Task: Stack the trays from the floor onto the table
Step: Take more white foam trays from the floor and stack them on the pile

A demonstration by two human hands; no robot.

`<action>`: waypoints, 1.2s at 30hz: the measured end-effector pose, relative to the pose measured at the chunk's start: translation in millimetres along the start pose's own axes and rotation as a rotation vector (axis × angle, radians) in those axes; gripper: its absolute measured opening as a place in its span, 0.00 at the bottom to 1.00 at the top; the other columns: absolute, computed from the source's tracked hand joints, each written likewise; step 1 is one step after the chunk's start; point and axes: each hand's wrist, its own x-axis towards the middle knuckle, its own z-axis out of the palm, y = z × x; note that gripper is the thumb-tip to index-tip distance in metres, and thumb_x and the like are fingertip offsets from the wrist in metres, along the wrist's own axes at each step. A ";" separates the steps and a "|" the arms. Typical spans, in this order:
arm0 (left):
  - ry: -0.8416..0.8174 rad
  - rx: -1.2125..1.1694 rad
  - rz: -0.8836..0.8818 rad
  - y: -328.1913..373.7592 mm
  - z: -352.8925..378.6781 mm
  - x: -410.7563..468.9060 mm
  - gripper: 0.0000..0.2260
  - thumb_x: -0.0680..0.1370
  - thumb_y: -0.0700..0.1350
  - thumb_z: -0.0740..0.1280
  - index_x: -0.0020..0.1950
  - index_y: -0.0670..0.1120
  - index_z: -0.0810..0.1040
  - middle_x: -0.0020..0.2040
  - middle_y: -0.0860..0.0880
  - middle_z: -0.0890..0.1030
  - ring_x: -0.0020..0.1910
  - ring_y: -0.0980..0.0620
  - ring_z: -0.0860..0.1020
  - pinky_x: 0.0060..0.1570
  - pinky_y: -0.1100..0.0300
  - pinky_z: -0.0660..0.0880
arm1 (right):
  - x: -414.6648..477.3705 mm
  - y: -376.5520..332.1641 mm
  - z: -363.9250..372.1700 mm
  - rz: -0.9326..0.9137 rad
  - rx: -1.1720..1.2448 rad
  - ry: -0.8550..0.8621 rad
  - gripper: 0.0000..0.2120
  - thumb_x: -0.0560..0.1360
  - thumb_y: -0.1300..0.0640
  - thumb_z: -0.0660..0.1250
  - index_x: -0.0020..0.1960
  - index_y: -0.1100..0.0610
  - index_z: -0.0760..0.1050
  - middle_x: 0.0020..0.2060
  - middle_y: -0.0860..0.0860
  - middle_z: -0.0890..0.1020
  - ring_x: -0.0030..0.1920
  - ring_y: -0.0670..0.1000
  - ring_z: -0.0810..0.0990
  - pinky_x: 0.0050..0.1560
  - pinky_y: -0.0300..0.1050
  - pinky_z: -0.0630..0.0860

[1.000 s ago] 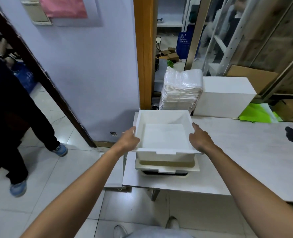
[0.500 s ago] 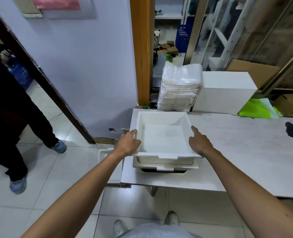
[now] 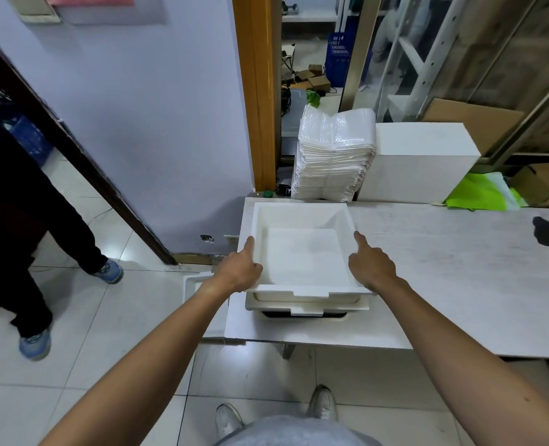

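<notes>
A white foam tray (image 3: pixel 302 252) sits on top of a stack of trays (image 3: pixel 305 309) at the left end of the pale table (image 3: pixel 443 284). My left hand (image 3: pixel 239 270) grips its left rim and my right hand (image 3: pixel 371 268) grips its right rim, index fingers stretched along the edges. The top tray rests nested in the cream tray below it, with a darker one at the bottom. Another white tray (image 3: pixel 199 294) lies on the floor left of the table, partly hidden by my left forearm.
Behind the stack stand a wrapped pile of white trays (image 3: pixel 332 156) and a white foam box (image 3: pixel 418 162). A black smudge (image 3: pixel 547 231) marks the table at right. A person's legs (image 3: pixel 38 239) stand on the tiled floor at left. The purple wall and door frame lie beyond.
The top tray has come down from a raised position and now sits low on the stack. Both hands stayed on its rims.
</notes>
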 end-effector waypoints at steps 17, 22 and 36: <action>0.020 -0.051 -0.025 -12.7 18.2 2.6 0.33 0.78 0.52 0.56 0.81 0.58 0.44 0.53 0.41 0.82 0.48 0.38 0.79 0.50 0.46 0.79 | 5.5 8.6 13.3 -0.049 -0.153 -0.007 0.36 0.79 0.53 0.55 0.82 0.48 0.41 0.52 0.56 0.77 0.44 0.57 0.74 0.45 0.49 0.69; 0.043 -0.053 -0.044 -12.6 23.0 2.5 0.33 0.80 0.54 0.57 0.81 0.59 0.44 0.68 0.38 0.74 0.63 0.36 0.75 0.60 0.42 0.74 | 6.9 9.9 17.8 -0.055 -0.189 0.008 0.35 0.81 0.52 0.55 0.82 0.48 0.40 0.64 0.59 0.71 0.50 0.60 0.75 0.48 0.50 0.69; 0.000 -0.031 -0.028 -13.7 29.1 -4.0 0.39 0.76 0.52 0.59 0.80 0.59 0.39 0.69 0.39 0.72 0.58 0.39 0.76 0.54 0.45 0.76 | 11.2 17.5 34.2 -0.083 -0.173 -0.018 0.39 0.81 0.52 0.56 0.82 0.50 0.35 0.66 0.60 0.71 0.55 0.62 0.78 0.49 0.51 0.70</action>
